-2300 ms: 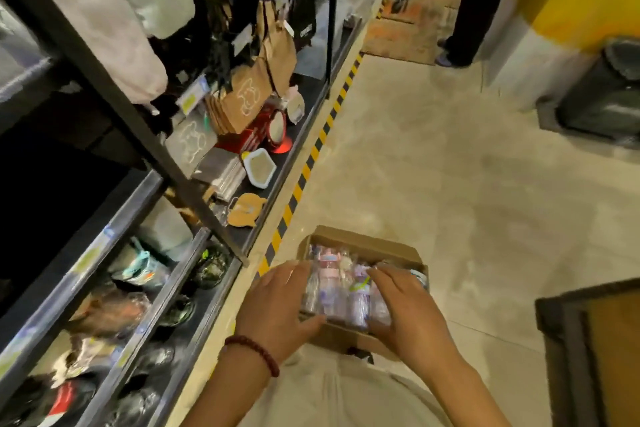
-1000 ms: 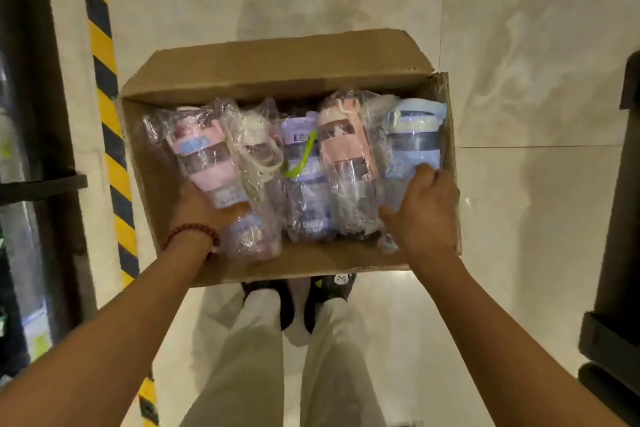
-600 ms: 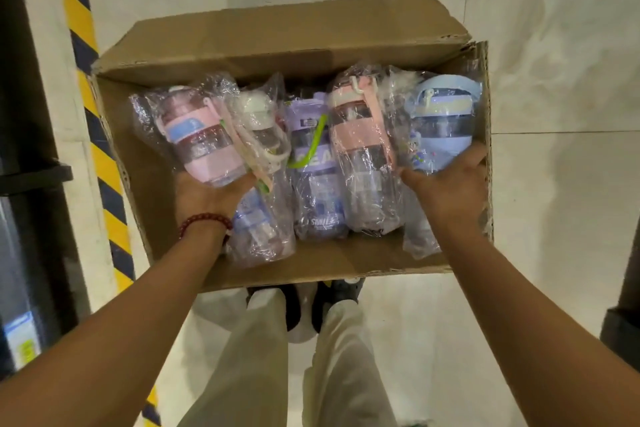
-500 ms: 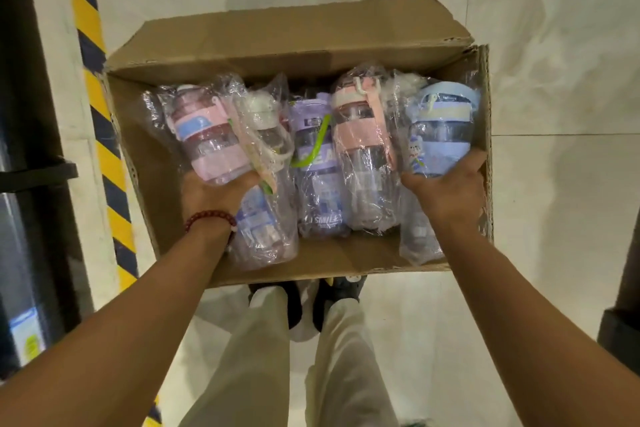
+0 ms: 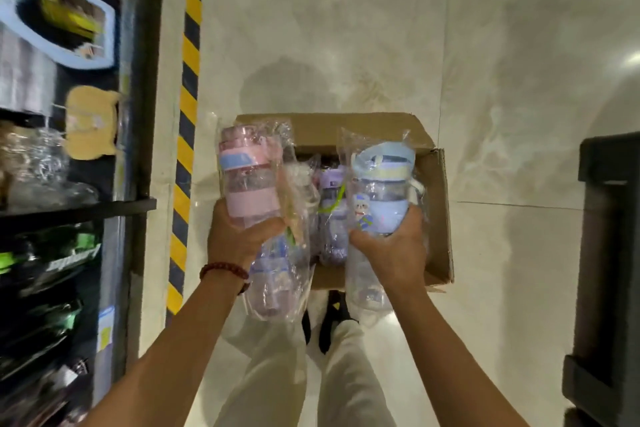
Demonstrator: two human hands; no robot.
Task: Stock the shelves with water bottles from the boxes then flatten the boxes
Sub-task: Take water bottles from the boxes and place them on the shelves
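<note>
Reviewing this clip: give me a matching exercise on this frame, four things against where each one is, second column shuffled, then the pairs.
1. pink bottle
2. blue bottle
3. purple bottle
4. cardboard box

A. lying in the box
B. held by the left hand
C. on the floor by the striped tape
D. held by the right hand

Pairs: 1-B, 2-D, 3-A, 4-C

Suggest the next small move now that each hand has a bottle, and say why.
Probably swing both bottles left toward the shelf. The left hand grips the pink bottle and the right hand grips the blue bottle, both raised above the box, so they look ready to place. A purple bottle remains in the box.
</note>
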